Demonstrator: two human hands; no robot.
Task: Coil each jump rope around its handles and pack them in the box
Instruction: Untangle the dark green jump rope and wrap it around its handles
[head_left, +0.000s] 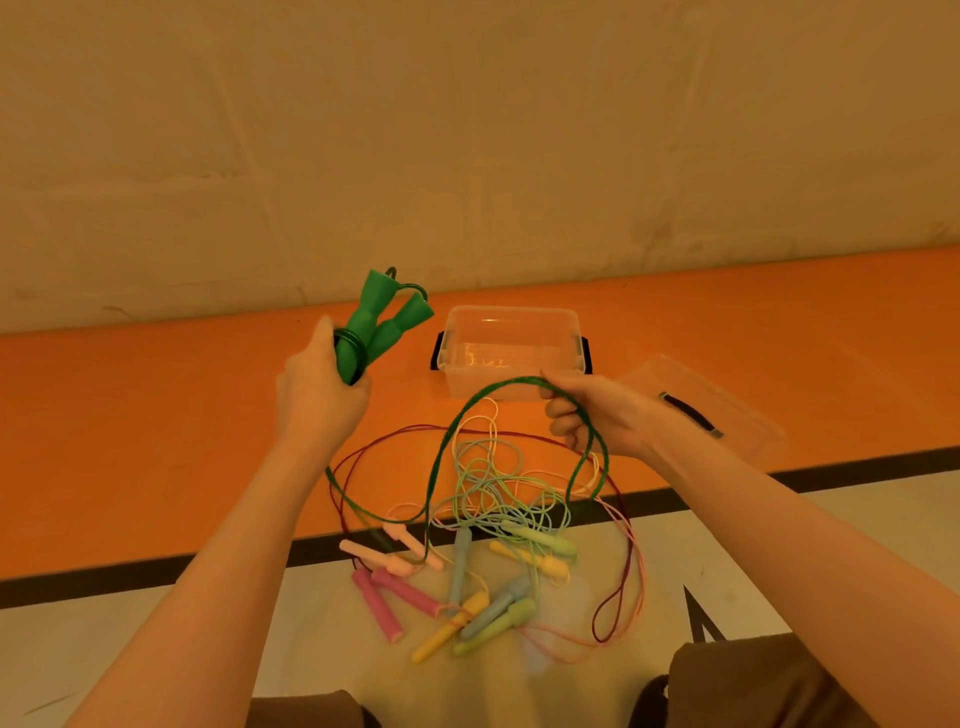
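Note:
My left hand (317, 395) grips two green handles (382, 325) held together, raised above the floor, with a few turns of green rope around their lower ends. My right hand (597, 415) holds the loose green rope (441, 457), which arcs up over my fingers and hangs down on both sides to the floor. Behind my hands stands the clear plastic box (511, 356), open, with black side latches. Between my arms lies a tangled pile of jump ropes (488, 493) with pink, yellow, blue and light green handles (462, 587).
The box's clear lid (696, 410), with a dark handle, lies on the orange floor mat (130, 431) to the right of the box. A wall rises behind the mat. My knees show at the bottom edge.

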